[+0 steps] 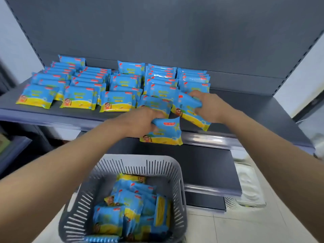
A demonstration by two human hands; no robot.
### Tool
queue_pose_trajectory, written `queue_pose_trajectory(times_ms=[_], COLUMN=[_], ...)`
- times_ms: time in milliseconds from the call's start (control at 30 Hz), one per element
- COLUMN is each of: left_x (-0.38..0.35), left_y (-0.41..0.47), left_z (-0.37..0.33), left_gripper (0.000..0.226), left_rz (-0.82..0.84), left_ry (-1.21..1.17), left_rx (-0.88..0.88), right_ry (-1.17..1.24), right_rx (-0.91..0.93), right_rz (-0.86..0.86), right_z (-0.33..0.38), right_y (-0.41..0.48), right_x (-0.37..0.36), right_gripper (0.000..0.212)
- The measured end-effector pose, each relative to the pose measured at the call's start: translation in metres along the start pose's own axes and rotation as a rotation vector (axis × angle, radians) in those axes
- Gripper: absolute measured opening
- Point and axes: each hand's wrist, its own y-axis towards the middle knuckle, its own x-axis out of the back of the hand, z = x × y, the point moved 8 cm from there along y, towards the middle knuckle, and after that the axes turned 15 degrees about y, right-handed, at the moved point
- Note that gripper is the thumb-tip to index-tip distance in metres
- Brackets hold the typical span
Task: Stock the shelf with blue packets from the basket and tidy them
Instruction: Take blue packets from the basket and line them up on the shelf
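Blue and yellow packets (77, 97) stand in several rows on the dark grey shelf (57, 114). My left hand (140, 121) grips one blue packet (163, 132) just in front of the shelf's front edge. My right hand (205, 104) holds another blue packet (187, 111), tilted, at the front of the rightmost row. Below, the grey slotted basket (84, 195) holds several more packets (126, 206), lying loosely.
The shelf's right part (254, 109) is bare. A lower dark shelf (201, 169) with a price rail sits behind the basket. White tiled floor (236, 227) lies at the right, and a white bag (247, 186) rests beside the lower shelf.
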Motion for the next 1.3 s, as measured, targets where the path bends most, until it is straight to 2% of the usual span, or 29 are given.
queue_pose_trajectory(times_ms=[100,200,367,600,700,833,933,1033,1167,1300], left_x=[0.017,0.023,0.031,0.025,0.024,0.026,0.024,0.015,0.003,-0.007], left_y=[0.025,0.048,0.071,0.091,0.101,0.115,0.129,0.147,0.175,0.2], left_z=[-0.019,-0.033,-0.028,-0.015,-0.011,-0.008,-0.012,-0.021,-0.028,-0.028], left_gripper=[0.023,0.019,0.023,0.024,0.026,0.025,0.025,0.028,0.032,0.035], left_rz=[-0.077,-0.093,-0.12,-0.074,-0.064,-0.064,-0.06,-0.044,-0.041,-0.052], left_ry=[-0.037,-0.078,-0.036,0.04,0.05,0.054,0.055,0.086,0.137,0.225], left_rx=[0.022,0.031,0.136,0.195,0.224,0.24,0.226,0.199,0.178,0.161], right_ry=[-0.061,-0.05,0.005,0.093,0.028,0.023,0.021,0.057,0.236,0.245], right_rx=[-0.079,-0.148,-0.106,-0.084,-0.038,-0.016,-0.011,0.004,-0.051,-0.019], right_rz=[-0.029,-0.023,0.034,0.102,0.113,0.054,0.049,0.04,-0.119,-0.182], right_z=[-0.035,-0.069,-0.096,-0.107,-0.102,-0.099,-0.102,-0.108,-0.12,-0.114], right_y=[0.014,0.028,0.052,0.093,0.111,0.127,0.132,0.134,0.126,0.111], right_x=[0.02,0.027,0.025,0.008,0.005,0.009,0.011,0.015,0.035,0.051], right_gripper=[0.051,0.044,0.034,0.047,0.033,0.018,0.017,0.029,0.029,0.03])
